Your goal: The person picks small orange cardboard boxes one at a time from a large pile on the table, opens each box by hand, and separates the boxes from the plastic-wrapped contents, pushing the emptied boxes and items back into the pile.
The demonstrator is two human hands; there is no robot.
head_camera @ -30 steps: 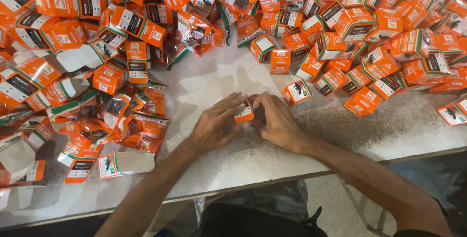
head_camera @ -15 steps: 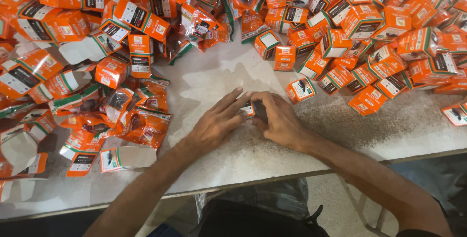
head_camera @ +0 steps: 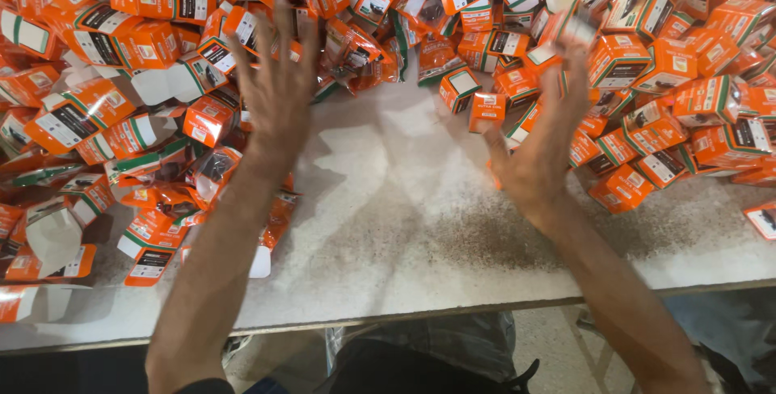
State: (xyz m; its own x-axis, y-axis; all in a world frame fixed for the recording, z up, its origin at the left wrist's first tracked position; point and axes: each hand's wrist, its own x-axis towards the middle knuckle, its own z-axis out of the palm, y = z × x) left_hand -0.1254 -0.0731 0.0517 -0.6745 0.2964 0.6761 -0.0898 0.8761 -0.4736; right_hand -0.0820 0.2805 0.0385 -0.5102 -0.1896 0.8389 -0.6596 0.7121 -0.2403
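So the whole lower middle of the frame is taken up by a speckled pale stone-look desk, with a bare patch kept open in the centre. Across the top and down both sides, a huge heap of small orange cardboard boxes is piled up, white and green flaps mixed in. A few flattened orange cartons are laid at the lower left edge, and crinkly orange plastic packets are tucked into the heap at upper centre.

Both arms are stretched up the frame from the bottom. The left hand is spread flat and wide over the pile at upper left, fingers fanned out, nothing held in its grip. The right hand is raised at centre right, palm turned inward, fingers extended up against the boxes there; its grip is open too, nothing clasped. One little orange box is sat just beside the right hand's fingers, at the pile's edge.
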